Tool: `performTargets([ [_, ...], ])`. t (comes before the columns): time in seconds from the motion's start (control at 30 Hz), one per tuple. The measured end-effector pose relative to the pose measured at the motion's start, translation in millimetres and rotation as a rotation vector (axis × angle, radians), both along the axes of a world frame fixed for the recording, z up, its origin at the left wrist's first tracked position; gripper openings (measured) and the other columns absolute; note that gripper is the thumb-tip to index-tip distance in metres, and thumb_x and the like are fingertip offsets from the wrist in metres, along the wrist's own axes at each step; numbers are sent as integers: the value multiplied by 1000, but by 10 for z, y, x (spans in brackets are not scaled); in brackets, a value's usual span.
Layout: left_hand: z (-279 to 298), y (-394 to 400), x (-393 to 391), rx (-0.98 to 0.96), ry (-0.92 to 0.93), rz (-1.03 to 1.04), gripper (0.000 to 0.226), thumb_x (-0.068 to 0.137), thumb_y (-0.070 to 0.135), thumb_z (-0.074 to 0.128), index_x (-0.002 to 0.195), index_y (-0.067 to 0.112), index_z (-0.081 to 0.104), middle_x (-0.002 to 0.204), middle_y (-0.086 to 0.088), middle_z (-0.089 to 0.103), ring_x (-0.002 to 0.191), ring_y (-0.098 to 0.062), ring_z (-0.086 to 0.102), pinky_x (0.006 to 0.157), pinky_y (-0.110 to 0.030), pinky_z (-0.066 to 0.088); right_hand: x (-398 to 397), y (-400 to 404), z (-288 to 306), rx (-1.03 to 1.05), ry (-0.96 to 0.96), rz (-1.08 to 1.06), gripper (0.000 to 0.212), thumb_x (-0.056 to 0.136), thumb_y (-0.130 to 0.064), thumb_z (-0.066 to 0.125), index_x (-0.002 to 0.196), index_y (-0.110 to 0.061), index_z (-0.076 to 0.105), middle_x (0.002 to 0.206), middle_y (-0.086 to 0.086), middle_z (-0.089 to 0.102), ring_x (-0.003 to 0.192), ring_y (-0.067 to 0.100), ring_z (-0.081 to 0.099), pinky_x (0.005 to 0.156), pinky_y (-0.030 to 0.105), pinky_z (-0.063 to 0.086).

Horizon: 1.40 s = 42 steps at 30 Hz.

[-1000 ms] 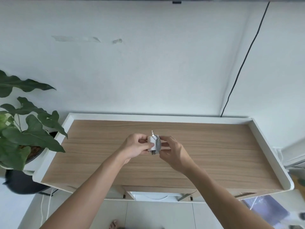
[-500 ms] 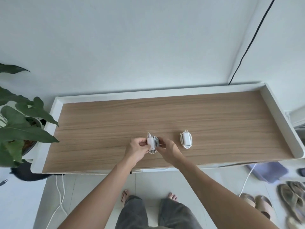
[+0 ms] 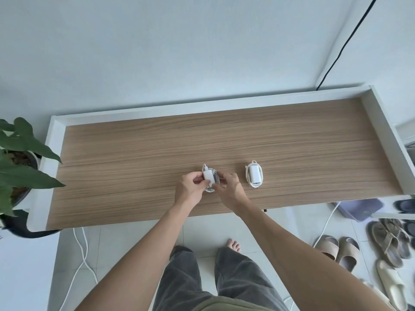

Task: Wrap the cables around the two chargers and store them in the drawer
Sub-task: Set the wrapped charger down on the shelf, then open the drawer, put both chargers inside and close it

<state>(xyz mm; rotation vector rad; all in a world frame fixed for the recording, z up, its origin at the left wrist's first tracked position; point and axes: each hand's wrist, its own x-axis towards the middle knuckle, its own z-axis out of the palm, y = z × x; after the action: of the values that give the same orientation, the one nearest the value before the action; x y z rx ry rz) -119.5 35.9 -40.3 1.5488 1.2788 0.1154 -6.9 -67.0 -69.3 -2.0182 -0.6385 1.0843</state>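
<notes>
**Against a bare white wall, the second charger gets its last turns**

A wood-grain tabletop (image 3: pixel 134 153) with a raised white rim stands against a plain pale wall, a potted plant (image 3: pixel 20 167) at its left end and sandals (image 3: pixel 336 250) scattered on the tiled floor to the right. Near the front edge, a person's left hand (image 3: pixel 190 187) and right hand (image 3: pixel 229 189) are closed together on a white charger (image 3: pixel 207 176), its cable (image 3: pixel 210 189) looped around the body and its plug tip poking up at the far side. The left hand's fingers pinch the block; the right hand presses the coils from the other side. A second charger (image 3: pixel 254 177), already bound in its own cable, lies on the tabletop just to the right, untouched.

To finish this step well, the loose cable end probably needs tucking under a neighbouring loop while the left hand keeps the coils tight, or the winding may spring open once released. No drawer is visible, so storing both bundles is not yet done.

Compared with a second ago, the view has tipped downward: the open drawer front then seen under the tabletop is out of sight, the wrapped charger has come into frame, and the hands hold the same clasp, lower over the wood.
</notes>
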Motion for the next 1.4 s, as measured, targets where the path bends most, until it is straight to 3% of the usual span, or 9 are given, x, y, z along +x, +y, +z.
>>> performTargets([
  [0.13,-2,1,20,30,-1,-25,23,87,16,76,108,26,79,92,10,79,90,-12,75,89,-37,60,5,18,-27,5,-38,-4,41,96,-22,64,137,-18,60,126,10,53,94,3,60,93,20,46],
  [0.27,22,-9,-47,11,-34,-2,27,89,17,75,116,22,75,97,12,74,92,-10,72,89,-30,56,3,-44,50,30,-85,-19,38,96,-21,65,133,-19,61,121,5,56,108,14,65,103,30,50],
  [0.4,-28,-52,-278,-30,-78,116,21,90,22,75,111,23,71,98,4,73,87,-22,75,81,-36,63,61,-296,178,103,-201,44,35,97,-21,64,130,-11,61,120,2,55,109,11,61,95,28,56],
  [0.5,-49,-160,-485,-139,-121,139,5,94,18,72,99,18,73,93,-4,73,73,-11,72,68,-25,62,207,-562,240,197,-377,38,23,94,-16,69,116,-9,66,113,1,60,92,14,66,81,34,61],
  [0.6,-88,-301,-729,-252,-92,92,12,96,20,70,102,9,74,92,-7,75,69,-7,68,61,-18,56,423,-786,287,188,-585,-35,30,87,-19,79,112,-10,65,109,3,59,82,19,64,71,39,59],
  [0.8,-310,-624,-1166,-326,-1,191,17,97,22,69,99,6,76,82,-1,74,74,-14,66,60,-19,52,729,-1050,40,10,-666,11,82,77,-38,86,141,-6,45,138,14,50,128,30,50,99,43,51],
  [0.97,-594,-826,-1364,-384,6,349,18,98,21,69,96,5,78,85,-10,75,77,-23,67,67,-31,55,765,-916,-241,-137,-620,120,111,78,-60,76,158,-6,23,167,13,24,157,27,14,129,45,11],
  [1.2,-1039,-877,-1477,-589,-10,638,52,108,43,41,122,1,66,114,-17,72,101,-29,70,90,-40,57,654,-719,-479,-103,-716,29,82,91,-59,61,150,-7,36,166,19,24,158,35,10,128,53,6],
  [1.4,-1239,-770,-1290,-787,-294,935,80,103,65,26,142,0,50,136,-19,60,121,-34,61,106,-45,48,590,-505,-569,-97,-786,33,79,92,-62,55,146,-7,41,166,17,24,157,34,12,128,52,6],
])
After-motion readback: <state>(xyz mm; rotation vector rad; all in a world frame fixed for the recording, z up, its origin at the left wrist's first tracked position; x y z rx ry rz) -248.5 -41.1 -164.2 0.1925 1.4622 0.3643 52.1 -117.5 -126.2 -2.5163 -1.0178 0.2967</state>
